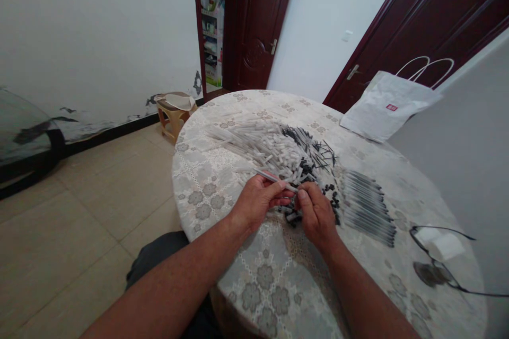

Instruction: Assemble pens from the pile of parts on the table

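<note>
My left hand [260, 198] is closed round a clear pen barrel [272, 176] that sticks out up and to the left. My right hand [316, 212] is pinched at the barrel's near end, by some small black caps [333, 198]; what its fingers hold is too small to name. Just beyond both hands lies a heap of clear pen barrels [258, 145] and a tangle of thin black refills [312, 143]. A neat row of finished dark pens [368, 206] lies to the right of my right hand.
All this is on a round table with a floral lace cloth [274, 280]. A white paper bag [387, 106] leans at the far right, and glasses [441, 259] lie by the right edge. A small wooden stool [175, 111] stands on the tiled floor to the left.
</note>
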A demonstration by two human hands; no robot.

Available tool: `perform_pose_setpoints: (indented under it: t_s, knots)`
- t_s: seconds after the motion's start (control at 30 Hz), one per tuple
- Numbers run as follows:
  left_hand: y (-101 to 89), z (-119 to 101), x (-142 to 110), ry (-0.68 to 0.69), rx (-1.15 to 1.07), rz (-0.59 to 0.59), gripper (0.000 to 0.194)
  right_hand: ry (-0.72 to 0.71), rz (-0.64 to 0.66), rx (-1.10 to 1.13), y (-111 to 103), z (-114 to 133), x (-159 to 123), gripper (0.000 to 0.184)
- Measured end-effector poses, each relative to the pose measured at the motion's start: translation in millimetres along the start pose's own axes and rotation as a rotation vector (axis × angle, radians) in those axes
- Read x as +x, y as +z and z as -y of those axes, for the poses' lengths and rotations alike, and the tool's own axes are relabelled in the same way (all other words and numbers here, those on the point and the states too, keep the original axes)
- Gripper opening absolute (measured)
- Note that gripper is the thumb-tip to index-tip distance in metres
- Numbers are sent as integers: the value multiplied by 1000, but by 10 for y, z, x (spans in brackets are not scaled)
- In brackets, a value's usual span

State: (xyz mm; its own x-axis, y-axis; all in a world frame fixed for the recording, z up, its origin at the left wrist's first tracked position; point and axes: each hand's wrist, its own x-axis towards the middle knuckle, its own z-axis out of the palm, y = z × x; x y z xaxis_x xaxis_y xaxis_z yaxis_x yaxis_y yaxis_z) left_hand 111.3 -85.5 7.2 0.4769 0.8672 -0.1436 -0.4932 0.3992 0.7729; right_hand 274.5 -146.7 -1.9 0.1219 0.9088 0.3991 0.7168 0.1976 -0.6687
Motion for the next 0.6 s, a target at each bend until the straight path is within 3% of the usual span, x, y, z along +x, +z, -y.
perform_pose_setpoints:
  t_s: [0.23,0.43,0.6]
  knots:
    - [5,-3,1,0,-3,-4,25,131,40,196,66,-36,-9,42]
    - [20,-56,-10,13,36,-22,24,57,34,84,-7,7,-9,34]
    - [-36,-116,3,18,85,29,26,56,54,99,2,38,-5,40]
